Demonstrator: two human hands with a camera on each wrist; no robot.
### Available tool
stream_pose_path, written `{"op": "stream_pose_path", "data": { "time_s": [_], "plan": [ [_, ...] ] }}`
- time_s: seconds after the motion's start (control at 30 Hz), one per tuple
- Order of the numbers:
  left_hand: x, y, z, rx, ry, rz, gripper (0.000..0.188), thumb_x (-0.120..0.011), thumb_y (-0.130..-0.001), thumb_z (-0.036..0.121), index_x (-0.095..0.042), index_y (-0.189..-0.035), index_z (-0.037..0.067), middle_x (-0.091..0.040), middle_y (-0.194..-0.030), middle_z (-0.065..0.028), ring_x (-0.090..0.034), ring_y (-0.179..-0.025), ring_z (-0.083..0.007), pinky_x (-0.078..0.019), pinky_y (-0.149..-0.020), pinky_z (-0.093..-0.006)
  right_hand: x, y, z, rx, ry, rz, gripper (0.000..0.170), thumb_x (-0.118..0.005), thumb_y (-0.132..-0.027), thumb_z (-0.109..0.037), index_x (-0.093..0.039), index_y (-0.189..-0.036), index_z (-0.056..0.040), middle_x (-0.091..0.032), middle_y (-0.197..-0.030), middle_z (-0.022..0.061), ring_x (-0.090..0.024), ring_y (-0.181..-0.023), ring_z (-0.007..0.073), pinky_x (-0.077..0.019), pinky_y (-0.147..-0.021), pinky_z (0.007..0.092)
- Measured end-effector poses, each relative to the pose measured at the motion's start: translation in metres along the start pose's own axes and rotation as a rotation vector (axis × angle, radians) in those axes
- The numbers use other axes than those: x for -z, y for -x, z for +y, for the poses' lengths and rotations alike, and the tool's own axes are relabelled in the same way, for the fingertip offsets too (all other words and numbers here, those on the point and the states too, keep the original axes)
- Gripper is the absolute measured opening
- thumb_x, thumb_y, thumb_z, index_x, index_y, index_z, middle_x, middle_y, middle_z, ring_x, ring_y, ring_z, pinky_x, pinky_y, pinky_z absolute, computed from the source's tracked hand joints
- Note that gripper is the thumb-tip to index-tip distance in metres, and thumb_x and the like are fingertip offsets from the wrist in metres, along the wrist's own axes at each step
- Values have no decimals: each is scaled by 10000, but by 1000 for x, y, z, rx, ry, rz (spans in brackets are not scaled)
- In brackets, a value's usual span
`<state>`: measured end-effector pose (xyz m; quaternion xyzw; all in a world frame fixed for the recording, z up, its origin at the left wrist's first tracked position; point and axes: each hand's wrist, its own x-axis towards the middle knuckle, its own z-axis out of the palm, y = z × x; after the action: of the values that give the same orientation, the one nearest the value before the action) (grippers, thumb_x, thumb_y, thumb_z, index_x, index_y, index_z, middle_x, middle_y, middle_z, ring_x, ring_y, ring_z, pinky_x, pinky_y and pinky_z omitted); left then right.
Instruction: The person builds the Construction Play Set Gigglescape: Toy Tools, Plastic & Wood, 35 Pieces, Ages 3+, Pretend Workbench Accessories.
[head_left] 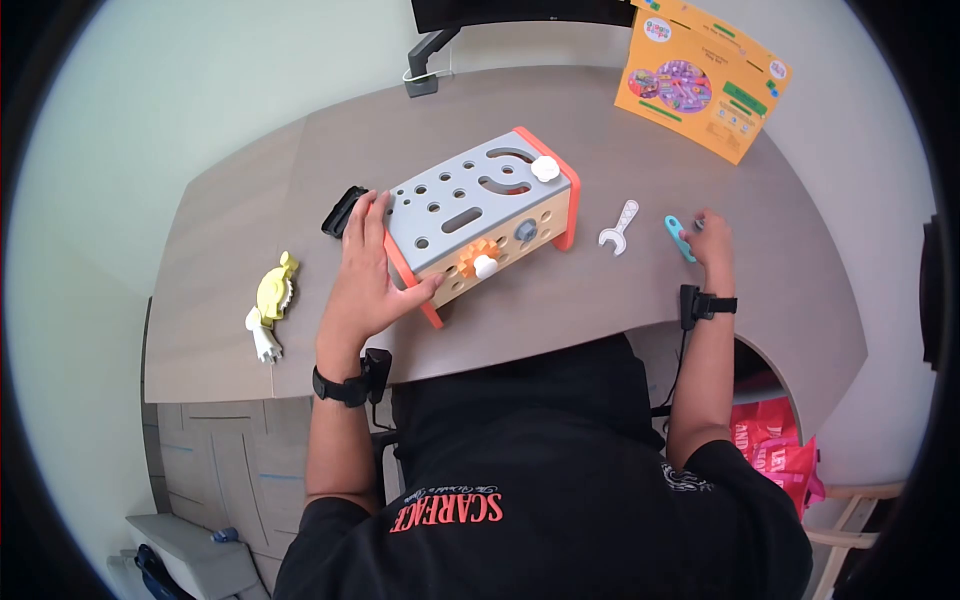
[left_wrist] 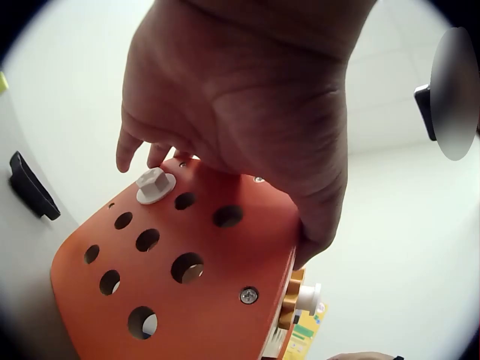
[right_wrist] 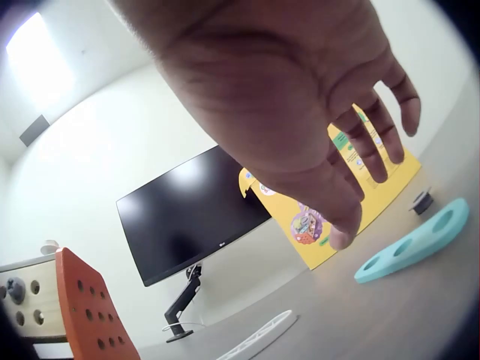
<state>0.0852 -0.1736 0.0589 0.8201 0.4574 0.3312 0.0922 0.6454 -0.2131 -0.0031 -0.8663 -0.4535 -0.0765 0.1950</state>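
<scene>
A toy workbench [head_left: 490,208] with a grey holed top and orange end panels stands at the table's middle. My left hand [head_left: 365,285] grips its left end, fingers over the top edge and thumb against the front. An orange gear [head_left: 468,258] with a white knob [head_left: 486,267] sits on the front beside that thumb. My right hand [head_left: 713,240], fingers loosely extended, hovers close over a teal strip [right_wrist: 409,256] with holes and a small grey piece [right_wrist: 422,201]. Left of that hand lies a white toy wrench [head_left: 625,218].
A yellow toy piece [head_left: 273,293] with a toothed edge and a white piece [head_left: 265,342] lie at the left. Beyond the workbench's left end is a black object [head_left: 342,212]. A yellow box [head_left: 710,85] and a monitor [head_left: 530,12] stand at the back.
</scene>
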Motion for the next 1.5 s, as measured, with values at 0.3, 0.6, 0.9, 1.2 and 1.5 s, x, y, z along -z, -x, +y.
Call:
{"op": "stream_pose_path", "data": {
  "time_s": [0.3,0.6,0.9,1.2,1.5],
  "plan": [
    [-3,4,3,-17,38,26,1131,-890,-690,462,-370,-1602,42,-314,-1642,-278,-364,-1502,-496,-366,-1228,-554,-3,9,12,-58,10,-209,505,-951,-796,-294,-685,-1128,-23,-765,-1113,203,-731,-1042,393,-569,-866,476],
    [-8,7,-2,-7,79,34,1173,-890,-679,463,-338,-1630,53,-303,-1653,-272,-326,-1516,-482,-328,-1242,-575,-19,1,25,18,-49,-161,477,-938,-813,-287,-658,-1099,-27,-755,-1044,201,-727,-988,392,-565,-839,474],
    [-17,8,-16,-73,210,70,1400,-921,-665,486,-127,-1711,1,-262,-1704,-292,-290,-1561,-473,-253,-1288,-551,-16,-49,69,10,-186,44,564,-907,-848,-361,-705,-1263,-37,-737,-1199,239,-702,-1116,418,-567,-950,489],
    [11,15,-68,-67,338,81,1347,-880,-768,661,-177,-1707,-1,-313,-1704,-281,-304,-1582,-451,-289,-1281,-521,-33,-58,74,124,-49,-84,485,-867,-885,-317,-709,-1298,-118,-670,-1314,243,-617,-1267,439,-514,-1074,514],
    [117,66,-174,935,-449,-469,792,-927,-783,274,-579,-1442,5,-645,-1445,-243,-636,-1311,-409,-526,-1093,-480,-2,-20,18,188,-99,-89,439,-877,-875,-315,-722,-1230,-109,-657,-1260,213,-588,-1221,447,-507,-1042,517]
  ]
}}
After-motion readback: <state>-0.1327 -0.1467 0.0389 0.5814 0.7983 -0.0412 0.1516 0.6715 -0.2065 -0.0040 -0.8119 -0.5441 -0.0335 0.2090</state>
